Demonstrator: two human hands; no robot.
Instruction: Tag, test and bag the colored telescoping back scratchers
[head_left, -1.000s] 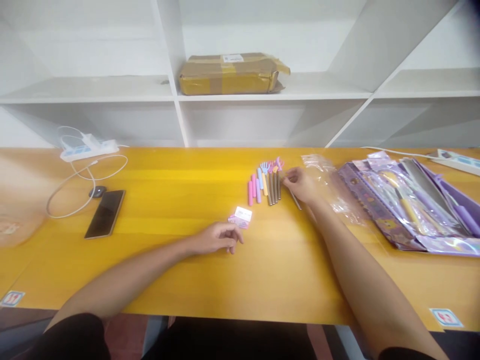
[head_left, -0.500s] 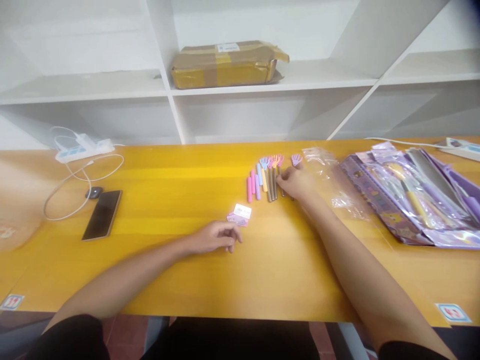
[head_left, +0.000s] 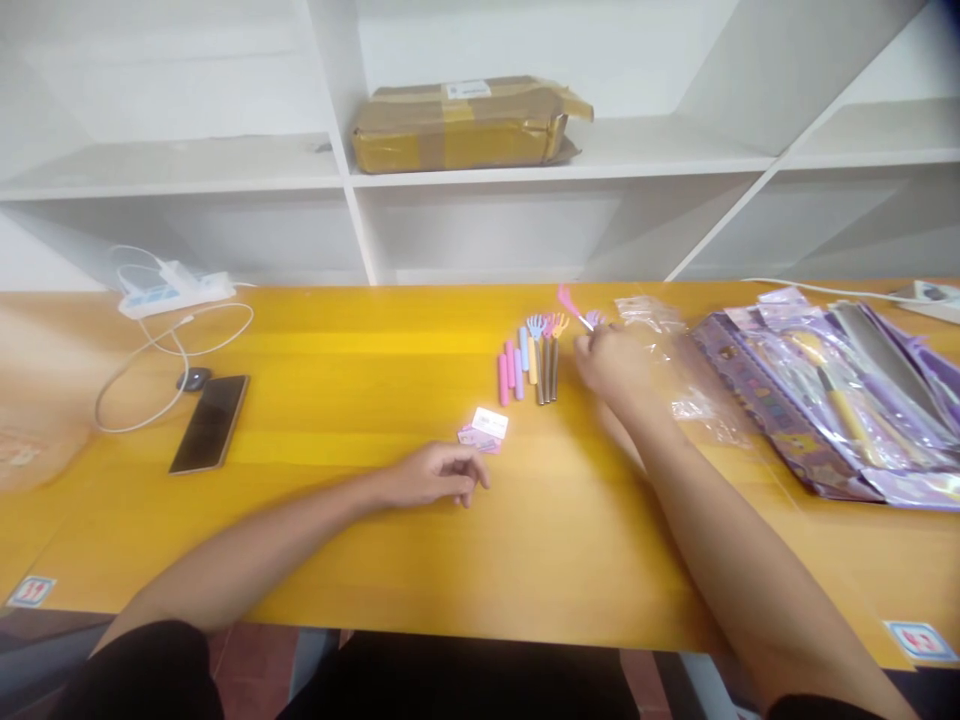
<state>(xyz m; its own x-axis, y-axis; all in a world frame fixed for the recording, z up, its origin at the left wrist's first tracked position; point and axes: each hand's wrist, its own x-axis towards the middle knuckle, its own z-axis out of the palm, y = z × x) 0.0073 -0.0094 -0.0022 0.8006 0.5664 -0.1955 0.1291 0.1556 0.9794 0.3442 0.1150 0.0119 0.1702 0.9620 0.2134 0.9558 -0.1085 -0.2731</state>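
Note:
My right hand (head_left: 611, 368) is closed on a pink back scratcher (head_left: 568, 300), its claw end raised off the table and tilted to the left. Under that hand, the claw of a purple back scratcher (head_left: 594, 318) shows; its rod is hidden. To the left, several metal-rod back scratchers (head_left: 547, 370) with blue, pink and orange claws lie side by side. Beside them are several separate coloured handles (head_left: 510, 370) in pink, purple, blue and yellow. My left hand (head_left: 439, 475) rests empty on the table, fingers loosely bent and apart, just below small white and purple cards (head_left: 487, 424).
Clear plastic bags (head_left: 675, 350) lie right of my right hand. Farther right is an open purple package (head_left: 795, 420) with wrapped items. A phone (head_left: 210, 424), a black mouse (head_left: 194, 379) and a power strip (head_left: 176, 295) with white cables are at left. A taped cardboard box (head_left: 465, 130) sits on the shelf.
My right hand has lifted the pink back scratcher out of the row and moved slightly to the right. My left hand stays in place. The view has shifted a little.

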